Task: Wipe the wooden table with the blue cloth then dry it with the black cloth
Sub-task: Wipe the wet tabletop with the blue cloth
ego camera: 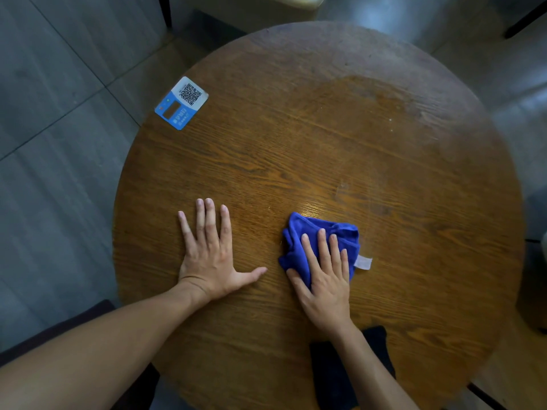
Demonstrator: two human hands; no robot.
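A round wooden table point(340, 143) fills the view. My right hand point(325, 279) lies flat on a bunched blue cloth point(299, 235) near the table's front middle, pressing it onto the wood; a white tag sticks out on the cloth's right. My left hand point(210, 253) rests palm down on the bare wood to the left of the cloth, fingers spread, holding nothing. A black cloth point(331, 377) lies at the near edge, partly hidden under my right forearm. A damp-looking patch shows on the far right part of the tabletop.
A blue and white QR-code sticker point(181, 102) sits at the table's far left edge. Grey floor tiles surround the table. A dark chair seat point(88, 318) shows at the lower left, and a pale seat point(251, 7) beyond the far edge.
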